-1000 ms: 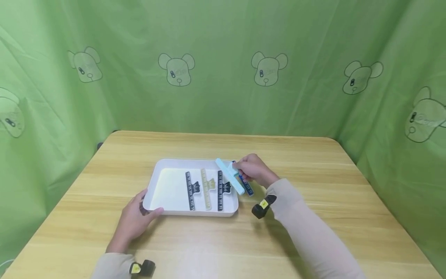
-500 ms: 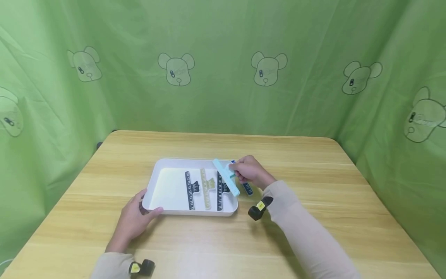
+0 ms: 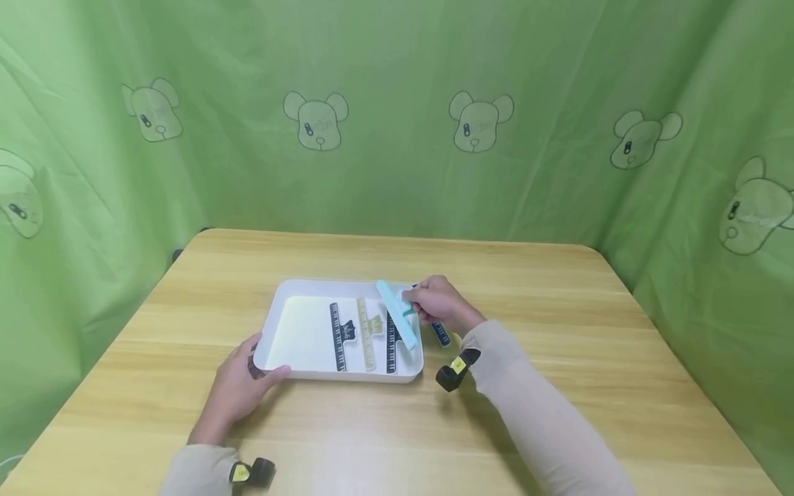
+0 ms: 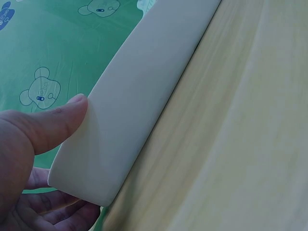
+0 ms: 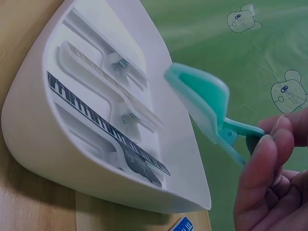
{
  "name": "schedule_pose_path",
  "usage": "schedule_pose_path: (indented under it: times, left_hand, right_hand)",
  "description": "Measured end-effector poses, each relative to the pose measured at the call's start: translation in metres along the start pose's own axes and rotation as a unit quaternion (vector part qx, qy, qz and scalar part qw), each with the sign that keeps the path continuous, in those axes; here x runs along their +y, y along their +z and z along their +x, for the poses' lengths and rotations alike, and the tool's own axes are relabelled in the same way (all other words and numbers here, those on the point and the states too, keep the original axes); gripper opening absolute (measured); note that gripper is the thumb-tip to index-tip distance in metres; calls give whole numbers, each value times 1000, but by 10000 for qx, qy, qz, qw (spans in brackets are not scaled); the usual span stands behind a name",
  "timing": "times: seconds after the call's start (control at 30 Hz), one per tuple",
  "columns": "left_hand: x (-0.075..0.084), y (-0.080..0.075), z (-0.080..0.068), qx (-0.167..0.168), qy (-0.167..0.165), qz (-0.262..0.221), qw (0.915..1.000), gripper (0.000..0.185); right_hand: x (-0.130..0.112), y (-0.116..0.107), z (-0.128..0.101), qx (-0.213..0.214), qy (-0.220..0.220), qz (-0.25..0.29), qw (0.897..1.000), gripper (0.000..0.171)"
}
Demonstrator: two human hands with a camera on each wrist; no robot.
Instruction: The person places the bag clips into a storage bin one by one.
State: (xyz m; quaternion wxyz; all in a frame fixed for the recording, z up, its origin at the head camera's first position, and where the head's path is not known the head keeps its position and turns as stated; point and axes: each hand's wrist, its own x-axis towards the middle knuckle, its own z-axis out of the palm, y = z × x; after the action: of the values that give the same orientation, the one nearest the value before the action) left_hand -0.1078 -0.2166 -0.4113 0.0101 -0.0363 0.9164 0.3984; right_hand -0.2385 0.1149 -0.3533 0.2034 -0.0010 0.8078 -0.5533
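Observation:
My right hand (image 3: pixel 442 301) pinches a turquoise clip (image 5: pixel 207 103) by its handle, over the right end of a white tray (image 3: pixel 298 289). In the right wrist view the clip's long jaw tilts above the tray rim. My left hand (image 3: pixel 238 386) grips the tray's near left corner, thumb against the front wall, fingers bent round the end, as the left wrist view shows. Inside the tray lie a black clip (image 3: pixel 338 337) with piano-key marks, a yellowish clip (image 3: pixel 366 337) and another black clip (image 3: pixel 391 348), partly covered by the turquoise one.
A dark blue clip (image 3: pixel 441 335) lies on the table just right of the tray, partly hidden under my right hand. The wooden table (image 3: pixel 558 303) extends around the tray. Green curtains (image 3: pixel 397 186) hang behind it and at both sides.
My right hand has moved slightly left with the turquoise clip, from across the tray's right rim to further over the tray. My left hand keeps its place at the corner.

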Motion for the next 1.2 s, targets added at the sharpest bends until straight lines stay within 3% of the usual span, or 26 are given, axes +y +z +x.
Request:
schedule_pose_path:
  times: [1.2]
  left_hand:
    - [1,-1,0,-85,4,-28,10000,94]
  right_hand:
    - [4,20,5,-84,221,70,9997,26]
